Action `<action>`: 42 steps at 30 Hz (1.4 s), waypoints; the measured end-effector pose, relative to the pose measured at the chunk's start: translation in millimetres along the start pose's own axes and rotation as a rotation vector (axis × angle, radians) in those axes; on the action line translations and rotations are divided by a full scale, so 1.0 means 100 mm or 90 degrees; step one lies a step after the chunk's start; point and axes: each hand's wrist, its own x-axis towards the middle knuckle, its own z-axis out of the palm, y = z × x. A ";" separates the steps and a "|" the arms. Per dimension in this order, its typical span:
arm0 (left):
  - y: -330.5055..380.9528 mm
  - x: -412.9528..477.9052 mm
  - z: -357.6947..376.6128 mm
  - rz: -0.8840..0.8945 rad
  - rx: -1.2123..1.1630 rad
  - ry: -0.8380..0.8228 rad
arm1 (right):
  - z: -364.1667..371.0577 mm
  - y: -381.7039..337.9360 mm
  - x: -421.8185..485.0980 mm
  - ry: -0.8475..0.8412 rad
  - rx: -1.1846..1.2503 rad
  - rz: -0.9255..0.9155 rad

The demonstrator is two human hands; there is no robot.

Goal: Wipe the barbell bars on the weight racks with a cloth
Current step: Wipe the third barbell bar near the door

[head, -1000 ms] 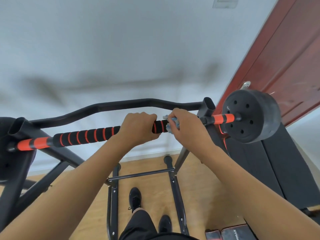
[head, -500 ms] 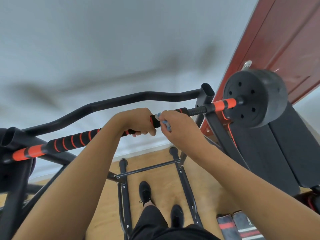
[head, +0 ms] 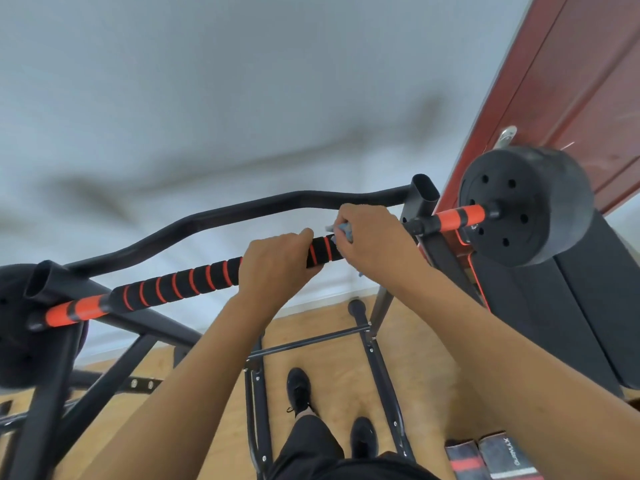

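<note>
Both hands work the racked barbell bar (head: 180, 287): my left hand (head: 277, 263) grips its foam sleeve to steady it, while my right hand (head: 372, 242) clasps the blue cloth (head: 343, 232) around it for wiping.

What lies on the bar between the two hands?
Head view: only a short bare stretch of bar between left hand and right hand, which holds the cloth.

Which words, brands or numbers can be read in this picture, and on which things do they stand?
White lettering on the dark box on the floor, lower right: rotated and too blurred to read.
The barbell bar and the weight plate show no readable text.
</note>
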 end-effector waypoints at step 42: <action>-0.21 0.34 -0.01 -0.021 -0.226 -0.285 | 0.06 -0.06 -0.30 -0.018 -0.055 0.012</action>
